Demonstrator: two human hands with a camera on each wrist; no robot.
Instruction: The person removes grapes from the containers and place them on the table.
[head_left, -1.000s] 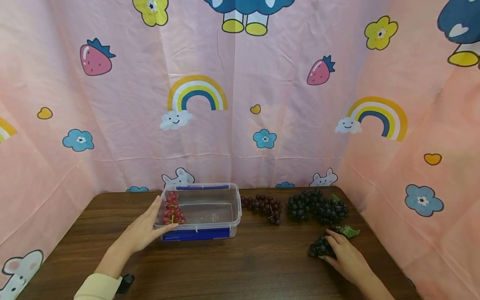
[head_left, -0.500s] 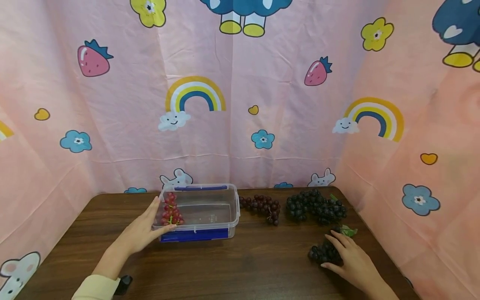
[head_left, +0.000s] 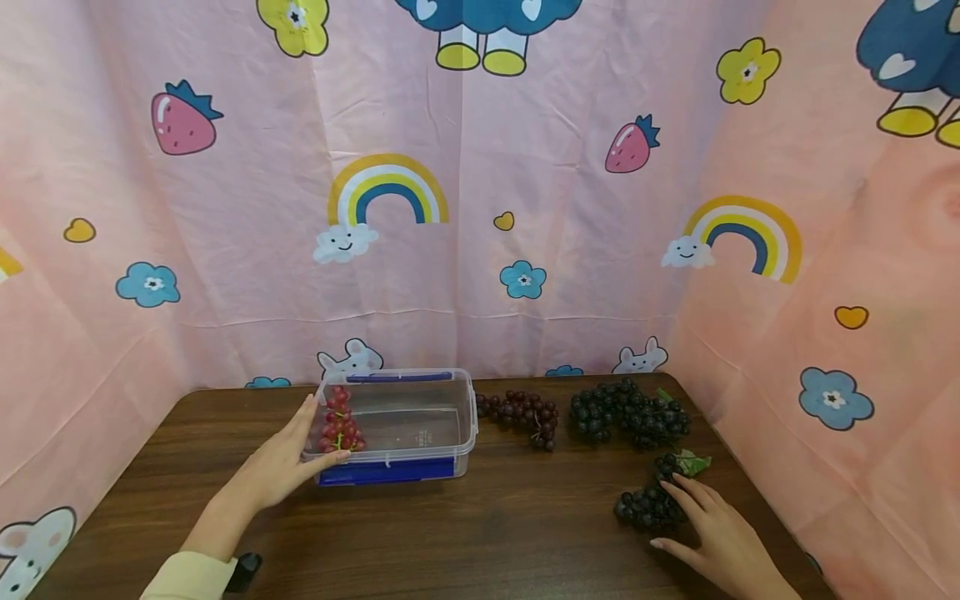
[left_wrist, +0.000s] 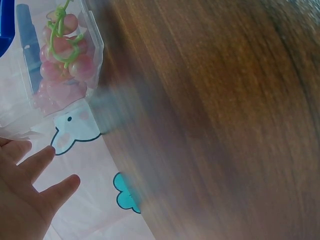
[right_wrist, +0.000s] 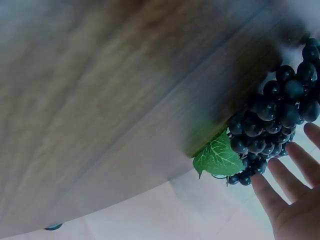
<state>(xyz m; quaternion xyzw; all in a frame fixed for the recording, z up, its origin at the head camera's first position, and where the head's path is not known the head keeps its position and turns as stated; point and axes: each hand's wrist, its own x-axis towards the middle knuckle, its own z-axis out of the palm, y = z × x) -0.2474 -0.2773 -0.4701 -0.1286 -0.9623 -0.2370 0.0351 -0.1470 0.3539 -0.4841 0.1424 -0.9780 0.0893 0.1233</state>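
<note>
My left hand [head_left: 270,467] rests against the left end of a clear plastic container [head_left: 408,417] with blue latches, straight fingers along the side and thumb at the front rim. Inside it, at the left end, lies a bunch of red grapes [head_left: 341,425] with a green stem. On the right of the table is a bunch of black grapes [head_left: 643,508] with a green leaf [right_wrist: 220,157]. Close beside this bunch, on its right, is my right hand [head_left: 716,533], fingers spread and fingertips at the grapes' edge. In the right wrist view the fingers are extended, not curled round the grapes.
To the right of the container lies a bunch of dark red grapes [head_left: 525,412]. Farther right, more black grapes [head_left: 630,410] lie near the back edge of the brown wooden table [head_left: 480,542]. A pink patterned cloth [head_left: 480,275] hangs behind and at both sides.
My right hand has loosened from over the black grapes and drawn back to the right and nearer me, uncovering more of the bunch. The left hand stays at the container.
</note>
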